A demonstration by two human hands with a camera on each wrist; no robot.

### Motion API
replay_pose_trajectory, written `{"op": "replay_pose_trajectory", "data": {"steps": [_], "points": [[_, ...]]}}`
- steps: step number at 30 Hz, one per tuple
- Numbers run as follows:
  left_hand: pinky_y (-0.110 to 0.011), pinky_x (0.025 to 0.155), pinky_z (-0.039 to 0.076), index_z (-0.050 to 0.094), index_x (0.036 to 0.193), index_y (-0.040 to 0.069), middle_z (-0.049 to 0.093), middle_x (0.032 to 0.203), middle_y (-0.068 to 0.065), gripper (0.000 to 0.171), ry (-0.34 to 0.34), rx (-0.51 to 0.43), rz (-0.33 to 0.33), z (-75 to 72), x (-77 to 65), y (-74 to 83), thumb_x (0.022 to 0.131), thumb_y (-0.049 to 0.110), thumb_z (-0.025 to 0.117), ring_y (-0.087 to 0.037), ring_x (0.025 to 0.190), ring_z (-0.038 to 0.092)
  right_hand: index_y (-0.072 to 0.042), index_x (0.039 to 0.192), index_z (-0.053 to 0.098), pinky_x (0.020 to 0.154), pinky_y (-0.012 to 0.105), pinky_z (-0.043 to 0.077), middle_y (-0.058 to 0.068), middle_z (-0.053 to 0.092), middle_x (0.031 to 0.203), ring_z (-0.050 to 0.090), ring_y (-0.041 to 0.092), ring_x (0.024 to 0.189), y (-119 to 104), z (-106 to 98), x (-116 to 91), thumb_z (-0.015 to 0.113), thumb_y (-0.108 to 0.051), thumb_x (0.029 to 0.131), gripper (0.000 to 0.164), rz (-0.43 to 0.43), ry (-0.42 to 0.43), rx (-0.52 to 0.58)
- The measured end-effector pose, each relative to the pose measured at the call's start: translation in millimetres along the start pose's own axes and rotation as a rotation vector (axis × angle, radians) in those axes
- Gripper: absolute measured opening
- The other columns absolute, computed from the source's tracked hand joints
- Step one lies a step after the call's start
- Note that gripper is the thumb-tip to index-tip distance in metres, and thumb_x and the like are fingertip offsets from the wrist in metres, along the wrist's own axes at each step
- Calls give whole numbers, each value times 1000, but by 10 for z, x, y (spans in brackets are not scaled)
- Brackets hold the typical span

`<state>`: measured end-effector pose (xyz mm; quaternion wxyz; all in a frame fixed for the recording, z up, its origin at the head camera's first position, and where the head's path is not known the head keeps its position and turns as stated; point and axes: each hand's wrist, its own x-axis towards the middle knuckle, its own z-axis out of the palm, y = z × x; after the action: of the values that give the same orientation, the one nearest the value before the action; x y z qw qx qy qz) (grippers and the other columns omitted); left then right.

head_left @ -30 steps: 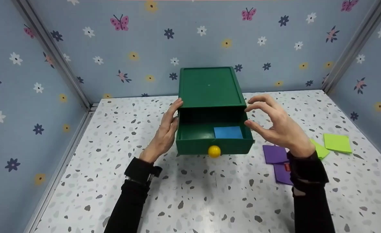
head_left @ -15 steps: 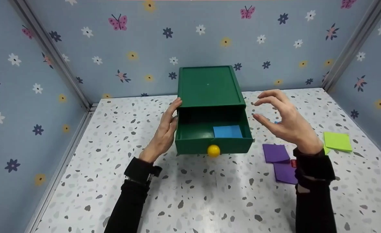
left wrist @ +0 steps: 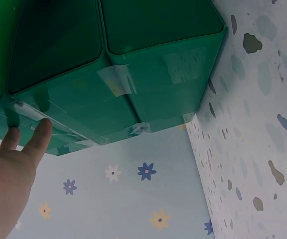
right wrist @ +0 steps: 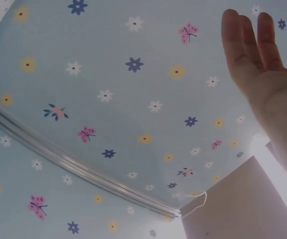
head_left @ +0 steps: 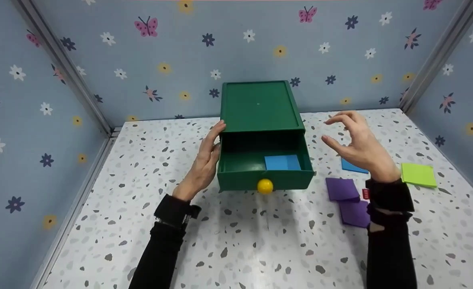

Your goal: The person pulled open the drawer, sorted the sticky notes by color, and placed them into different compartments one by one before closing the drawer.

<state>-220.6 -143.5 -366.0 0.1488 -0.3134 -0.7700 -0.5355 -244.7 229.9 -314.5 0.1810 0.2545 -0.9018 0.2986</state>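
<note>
**Left hand steadies the green drawer box; right hand unoccupied beside it**

The rectangular green plastic drawer box (head_left: 258, 104) stands between the two hands, its drawer (head_left: 236, 181) pulled out toward the person and its round yellow knob (head_left: 265, 186) untouched. The left hand (head_left: 200, 167) rests along the box's adjacent side, fingers extended, gripping nothing. The right hand (head_left: 361, 145) hangs near the box but apart from it, fingers and thumb loosely bent, nothing between them.

A flat blue square (head_left: 282, 162) lies inside the drawer, on the right hand's side. A flat blue piece (head_left: 349, 165) lies below the right hand, partly hidden by it. Two overlapping flat purple squares (head_left: 341, 189) lie nearer the person than that hand; a flat lime-green square (head_left: 418, 175) lies outward of its wrist. Material of these pieces: cannot be determined.

Assessment: the step in hand appears to be steadying the box while the right hand is between grasps. A next pick-up would likely call for lowering the right fingertips to a piece's edge, with the left hand keeping the box from sliding.
</note>
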Motion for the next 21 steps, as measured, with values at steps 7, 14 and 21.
{"op": "replay_pose_trajectory", "data": {"steps": [7, 14, 21], "points": [[-47, 114, 26, 23, 147, -3, 16, 157, -19, 46, 4, -9, -7, -2, -2, -6, 101, -1, 29, -29, 146, 14, -10, 130, 47, 100, 54, 30, 21, 35, 138, 33, 39, 123, 268, 97, -6, 59, -40, 92, 50, 260, -224, -21], [-49, 114, 25, 23, 147, -4, 17, 156, -19, 46, 7, -3, -7, 4, -9, -8, 101, -2, 29, -31, 146, 14, -8, 134, 43, 98, 61, 30, 29, 26, 144, 25, 47, 129, 502, 176, -10, 57, -42, 92, 55, 389, -352, -49], [-50, 114, 23, 23, 146, -4, 17, 156, -20, 46, 10, -5, 4, 12, -1, -8, 100, -3, 29, -31, 146, 13, -6, 146, 28, 101, 65, 28, 34, 19, 147, 22, 52, 131, 579, 193, 0, 54, -48, 92, 74, 494, -531, -105]]}}
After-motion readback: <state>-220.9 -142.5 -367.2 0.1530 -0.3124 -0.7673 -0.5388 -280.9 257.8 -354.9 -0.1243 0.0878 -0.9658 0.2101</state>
